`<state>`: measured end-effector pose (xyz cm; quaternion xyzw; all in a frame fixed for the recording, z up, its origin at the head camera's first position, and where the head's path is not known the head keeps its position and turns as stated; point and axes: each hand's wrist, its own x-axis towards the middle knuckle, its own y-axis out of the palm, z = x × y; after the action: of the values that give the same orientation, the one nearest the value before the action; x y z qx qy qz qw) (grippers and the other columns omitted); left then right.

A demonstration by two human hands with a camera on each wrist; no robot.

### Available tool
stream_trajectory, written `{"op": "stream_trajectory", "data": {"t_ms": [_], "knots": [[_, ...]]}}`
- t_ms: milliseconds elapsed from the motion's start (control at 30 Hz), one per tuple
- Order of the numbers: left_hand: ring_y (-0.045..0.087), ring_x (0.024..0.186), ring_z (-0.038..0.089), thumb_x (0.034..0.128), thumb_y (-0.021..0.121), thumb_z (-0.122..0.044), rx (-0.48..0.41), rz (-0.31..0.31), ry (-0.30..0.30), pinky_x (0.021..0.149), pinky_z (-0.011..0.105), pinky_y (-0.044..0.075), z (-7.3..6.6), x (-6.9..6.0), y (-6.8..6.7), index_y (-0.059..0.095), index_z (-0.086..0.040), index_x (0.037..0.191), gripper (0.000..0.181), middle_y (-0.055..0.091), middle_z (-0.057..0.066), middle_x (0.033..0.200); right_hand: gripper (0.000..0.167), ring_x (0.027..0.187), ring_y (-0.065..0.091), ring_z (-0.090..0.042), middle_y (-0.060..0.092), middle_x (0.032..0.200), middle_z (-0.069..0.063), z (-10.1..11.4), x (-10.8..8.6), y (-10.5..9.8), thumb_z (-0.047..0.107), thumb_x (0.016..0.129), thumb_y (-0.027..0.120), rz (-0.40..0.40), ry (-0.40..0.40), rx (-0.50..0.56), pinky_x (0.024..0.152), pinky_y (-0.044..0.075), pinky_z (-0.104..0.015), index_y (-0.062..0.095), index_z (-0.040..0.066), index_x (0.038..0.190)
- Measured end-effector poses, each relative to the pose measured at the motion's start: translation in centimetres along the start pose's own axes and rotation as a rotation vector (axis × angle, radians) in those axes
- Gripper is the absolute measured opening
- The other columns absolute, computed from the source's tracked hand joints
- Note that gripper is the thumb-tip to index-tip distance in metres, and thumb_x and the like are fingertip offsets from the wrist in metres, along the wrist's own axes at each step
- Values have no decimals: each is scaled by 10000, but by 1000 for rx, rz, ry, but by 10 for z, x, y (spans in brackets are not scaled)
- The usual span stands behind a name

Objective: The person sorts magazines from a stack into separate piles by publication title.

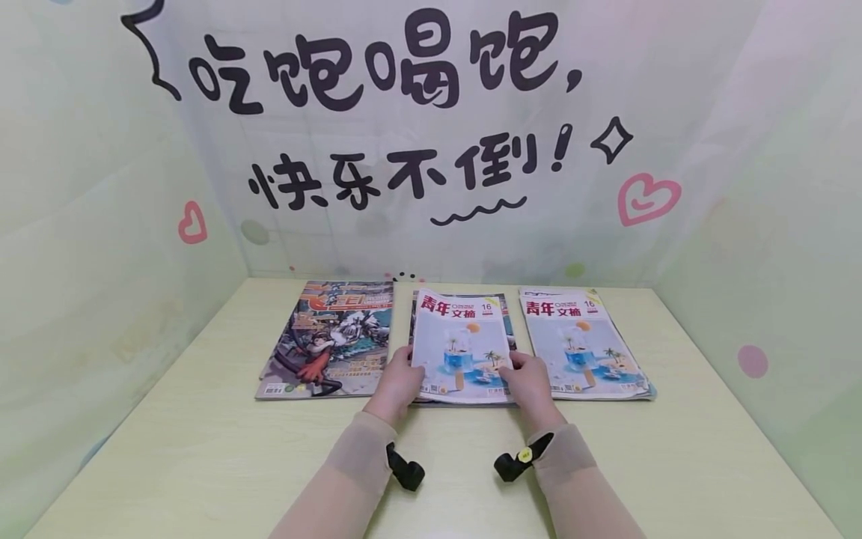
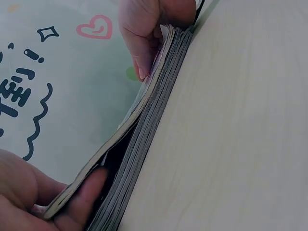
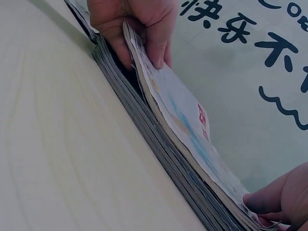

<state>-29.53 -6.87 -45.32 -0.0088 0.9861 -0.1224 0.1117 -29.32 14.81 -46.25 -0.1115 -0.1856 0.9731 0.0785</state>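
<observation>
A white magazine (image 1: 465, 344) with an ice-pop and beach cover lies over the middle stack, between my hands. My left hand (image 1: 399, 382) pinches its left edge, the thumb on the cover and fingers in the gap beneath. In the left wrist view, that side of the magazine (image 2: 103, 149) is raised off the grey-edged stack (image 2: 144, 149). My right hand (image 1: 528, 385) pinches the opposite edge, thumb on top. In the right wrist view, the right thumb and fingers (image 3: 262, 201) hold the lower corner, where the magazine sits close to the stack.
To the left lies a stack of comic-style magazines (image 1: 337, 344) with dark, colourful covers. On the right, another stack bears a matching white magazine (image 1: 582, 348). The pale wooden table (image 1: 465, 464) is bounded by printed cloth walls (image 1: 404, 239) at the back and both sides.
</observation>
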Motion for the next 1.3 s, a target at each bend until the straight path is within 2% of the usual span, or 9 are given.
{"op": "stream_trajectory", "data": {"t_ms": [100, 200, 300, 433, 600, 867, 1067, 1300], "knots": [[487, 1211, 342, 971, 416, -24, -57, 6, -6, 1005, 466, 429, 1, 0, -2, 270, -42, 1495, 544, 402, 234, 1418, 497, 1322, 393, -338, 452, 1418, -212, 1, 0, 0, 110, 940, 579, 0, 7, 12, 1068, 369, -474, 455, -14, 1405], [564, 1105, 307, 967, 421, -7, -173, 10, -40, 920, 412, 496, 2, 1, -3, 281, -75, 1496, 551, 450, 219, 1364, 494, 1314, 401, -330, 446, 1421, -211, 1, -1, 0, 130, 948, 567, 5, 21, 39, 1064, 375, -474, 454, -11, 1408], [594, 1064, 295, 961, 425, 11, -284, 11, -75, 856, 377, 533, 3, 2, -5, 295, -101, 1494, 560, 475, 202, 1350, 489, 1293, 417, -321, 444, 1419, -207, 3, -2, 0, 152, 960, 556, 11, 32, 58, 1056, 382, -478, 453, -5, 1411], [610, 1046, 311, 960, 413, 33, -363, 17, -88, 791, 371, 563, 4, 2, -6, 298, -95, 1494, 561, 483, 216, 1342, 480, 1233, 444, -304, 465, 1389, -184, 6, -3, 0, 189, 966, 554, 3, 34, 38, 1046, 392, -478, 468, 19, 1407], [630, 1006, 294, 978, 403, 24, -407, 18, -107, 755, 357, 575, 5, 2, -7, 306, -108, 1492, 540, 504, 208, 1305, 476, 1175, 462, -292, 499, 1350, -164, 10, -5, -1, 199, 962, 559, -13, 5, 0, 1023, 410, -470, 479, 38, 1403], [644, 939, 272, 981, 394, 28, -450, 28, -94, 668, 341, 571, 5, 3, -8, 328, -129, 1481, 529, 510, 219, 1291, 507, 1273, 420, -297, 454, 1418, -160, 11, -6, -2, 211, 967, 554, 8, 29, 26, 1078, 352, -488, 435, 54, 1434], [635, 987, 287, 988, 391, 19, -460, 30, -102, 706, 344, 574, 5, 3, -9, 330, -128, 1481, 517, 508, 211, 1304, 535, 1220, 435, -280, 455, 1411, -152, 11, -3, -2, 208, 964, 554, 24, 16, 29, 1075, 359, -473, 402, 56, 1455], [626, 1022, 290, 990, 403, 5, -451, 28, -99, 751, 354, 571, 4, 3, -8, 306, -90, 1491, 519, 511, 203, 1312, 554, 1193, 468, -274, 450, 1393, -159, 8, -2, -2, 123, 970, 543, 75, 27, 171, 1033, 406, -446, 341, 47, 1480]]}}
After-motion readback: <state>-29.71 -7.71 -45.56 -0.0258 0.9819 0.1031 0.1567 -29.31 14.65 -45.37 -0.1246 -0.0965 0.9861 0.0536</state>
